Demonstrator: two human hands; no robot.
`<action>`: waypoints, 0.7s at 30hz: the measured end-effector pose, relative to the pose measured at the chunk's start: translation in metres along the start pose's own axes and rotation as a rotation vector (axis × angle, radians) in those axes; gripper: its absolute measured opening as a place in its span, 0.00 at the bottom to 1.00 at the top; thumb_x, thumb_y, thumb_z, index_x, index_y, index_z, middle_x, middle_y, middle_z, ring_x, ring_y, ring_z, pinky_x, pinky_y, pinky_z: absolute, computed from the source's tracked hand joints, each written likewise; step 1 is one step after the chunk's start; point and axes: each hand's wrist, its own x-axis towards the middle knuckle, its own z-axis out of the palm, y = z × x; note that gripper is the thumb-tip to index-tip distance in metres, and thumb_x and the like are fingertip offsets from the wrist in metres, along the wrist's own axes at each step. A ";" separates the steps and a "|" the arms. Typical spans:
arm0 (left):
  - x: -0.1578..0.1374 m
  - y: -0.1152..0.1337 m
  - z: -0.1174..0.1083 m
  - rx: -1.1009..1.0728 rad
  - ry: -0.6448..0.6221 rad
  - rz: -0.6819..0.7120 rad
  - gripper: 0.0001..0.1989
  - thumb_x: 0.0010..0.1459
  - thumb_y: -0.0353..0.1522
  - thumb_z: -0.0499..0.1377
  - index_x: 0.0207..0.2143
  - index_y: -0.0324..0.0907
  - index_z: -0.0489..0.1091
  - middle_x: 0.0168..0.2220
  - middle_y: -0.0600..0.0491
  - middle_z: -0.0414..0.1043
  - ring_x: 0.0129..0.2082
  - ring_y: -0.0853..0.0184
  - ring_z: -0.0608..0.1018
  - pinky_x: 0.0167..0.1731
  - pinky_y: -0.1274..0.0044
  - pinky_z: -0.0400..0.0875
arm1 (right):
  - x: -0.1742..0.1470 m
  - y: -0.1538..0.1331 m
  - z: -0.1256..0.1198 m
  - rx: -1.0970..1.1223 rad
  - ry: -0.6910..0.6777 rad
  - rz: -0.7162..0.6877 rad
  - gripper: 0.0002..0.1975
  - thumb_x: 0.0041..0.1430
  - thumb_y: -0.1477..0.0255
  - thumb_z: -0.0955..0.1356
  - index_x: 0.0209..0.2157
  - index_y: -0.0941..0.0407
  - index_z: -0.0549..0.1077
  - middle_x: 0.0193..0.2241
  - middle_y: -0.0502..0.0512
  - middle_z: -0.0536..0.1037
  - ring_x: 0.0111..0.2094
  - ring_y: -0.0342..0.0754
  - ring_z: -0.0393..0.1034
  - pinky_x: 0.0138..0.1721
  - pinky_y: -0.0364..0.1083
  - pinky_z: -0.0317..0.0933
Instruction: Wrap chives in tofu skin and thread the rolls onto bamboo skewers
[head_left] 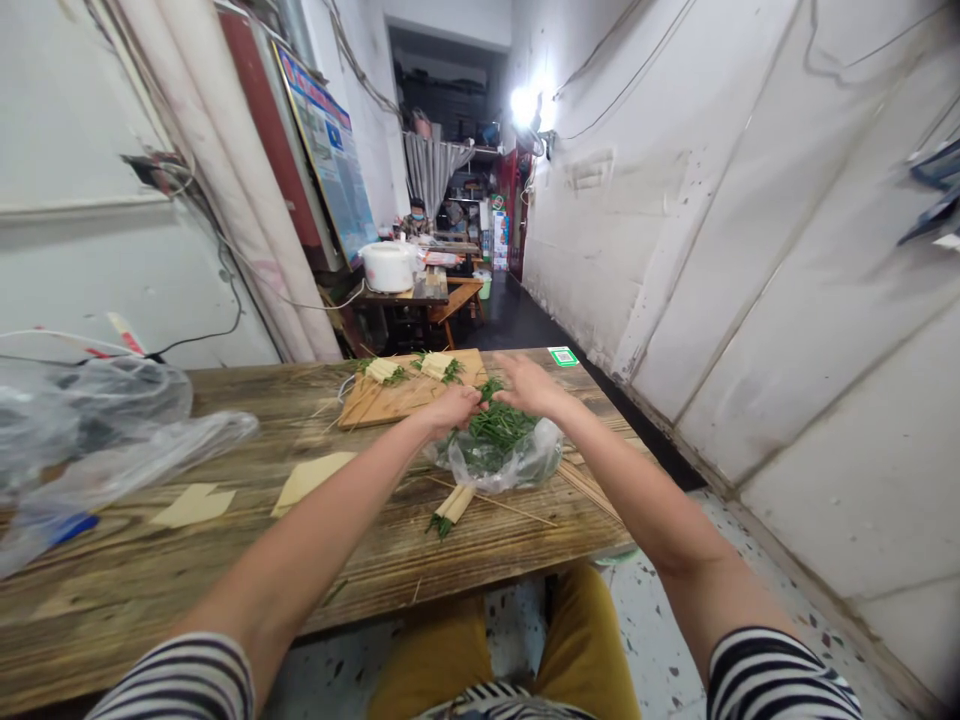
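A loose heap of thin leafy greens (499, 428) lies in a clear plastic bag (536, 458) on the wooden table. Over the heap's left side, my left hand (456, 407) is closed, with a tuft of greens at its fingertips. My right hand (529, 386) hovers at the heap's far right side, fingers stretched out and apart, slightly blurred. Nearer to me lies a bundle of pale sheet rolls stuffed with greens (451, 508), beside a thin wooden skewer (517, 512). Two more skewered rolls (440, 366) (384, 371) rest on a wooden cutting board (412, 400).
Pale yellow sheets (311, 480) and cut pieces (195, 505) lie left on the table (300, 570). Crumpled plastic bags (127, 450) cover its left end. Loose skewers (589, 488) sit right of the greens. Farther back, a white cooker (388, 267) stands on another table, near a seated person.
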 end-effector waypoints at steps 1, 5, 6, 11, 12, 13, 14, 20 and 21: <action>-0.004 0.002 -0.003 -0.030 -0.048 -0.025 0.17 0.58 0.43 0.53 0.23 0.41 0.65 0.17 0.57 0.56 0.15 0.73 0.59 0.18 0.78 0.56 | -0.002 -0.004 -0.003 -0.136 -0.031 -0.115 0.25 0.50 0.77 0.74 0.51 0.60 0.71 0.52 0.64 0.74 0.53 0.54 0.69 0.53 0.48 0.62; -0.018 0.012 -0.012 -0.142 -0.238 -0.076 0.17 0.51 0.42 0.61 0.20 0.41 0.61 0.18 0.58 0.56 0.16 0.75 0.57 0.18 0.79 0.54 | -0.006 -0.025 0.005 -0.453 -0.279 -0.227 0.16 0.62 0.77 0.66 0.52 0.62 0.70 0.48 0.68 0.76 0.50 0.54 0.71 0.50 0.49 0.64; -0.021 0.014 -0.015 -0.159 -0.278 -0.084 0.18 0.49 0.42 0.63 0.20 0.41 0.61 0.18 0.58 0.56 0.17 0.75 0.58 0.19 0.79 0.54 | -0.007 -0.030 0.009 -0.497 -0.312 -0.208 0.14 0.64 0.77 0.63 0.49 0.63 0.72 0.44 0.68 0.78 0.47 0.54 0.73 0.47 0.48 0.65; -0.037 0.012 -0.036 -0.322 -0.425 -0.097 0.20 0.44 0.44 0.67 0.20 0.39 0.64 0.20 0.57 0.60 0.19 0.74 0.61 0.20 0.79 0.57 | -0.013 -0.039 0.013 -0.554 -0.295 -0.221 0.14 0.66 0.77 0.60 0.42 0.64 0.77 0.41 0.68 0.79 0.45 0.56 0.74 0.44 0.46 0.64; -0.040 0.010 -0.041 -0.339 -0.433 -0.101 0.19 0.44 0.44 0.68 0.21 0.39 0.66 0.20 0.57 0.60 0.19 0.74 0.60 0.19 0.80 0.56 | -0.014 -0.038 0.011 -0.546 -0.280 -0.202 0.14 0.65 0.77 0.60 0.41 0.64 0.77 0.41 0.68 0.79 0.45 0.55 0.74 0.44 0.46 0.63; -0.041 0.008 -0.045 -0.340 -0.435 -0.106 0.18 0.44 0.44 0.68 0.21 0.39 0.68 0.19 0.57 0.60 0.18 0.75 0.60 0.18 0.80 0.55 | -0.014 -0.036 0.008 -0.532 -0.264 -0.177 0.14 0.65 0.77 0.60 0.40 0.63 0.77 0.41 0.68 0.79 0.45 0.54 0.74 0.43 0.45 0.63; -0.043 0.006 -0.048 -0.325 -0.422 -0.106 0.18 0.44 0.43 0.68 0.23 0.38 0.70 0.18 0.58 0.59 0.17 0.75 0.59 0.17 0.80 0.53 | -0.015 -0.035 0.006 -0.512 -0.244 -0.150 0.14 0.65 0.77 0.61 0.40 0.63 0.78 0.41 0.67 0.79 0.44 0.53 0.74 0.43 0.44 0.62; -0.038 -0.002 -0.030 -0.444 0.100 0.021 0.13 0.47 0.40 0.64 0.22 0.39 0.70 0.18 0.56 0.67 0.17 0.72 0.67 0.19 0.80 0.61 | -0.013 -0.032 0.020 -0.264 -0.034 0.035 0.15 0.66 0.74 0.61 0.36 0.59 0.80 0.37 0.60 0.82 0.39 0.49 0.75 0.38 0.41 0.59; -0.036 -0.004 -0.021 -0.482 0.170 0.030 0.13 0.49 0.41 0.62 0.23 0.39 0.69 0.19 0.56 0.68 0.19 0.71 0.69 0.22 0.79 0.64 | -0.012 -0.034 0.026 -0.209 0.002 0.074 0.15 0.66 0.74 0.61 0.36 0.59 0.80 0.36 0.60 0.82 0.38 0.48 0.75 0.38 0.41 0.59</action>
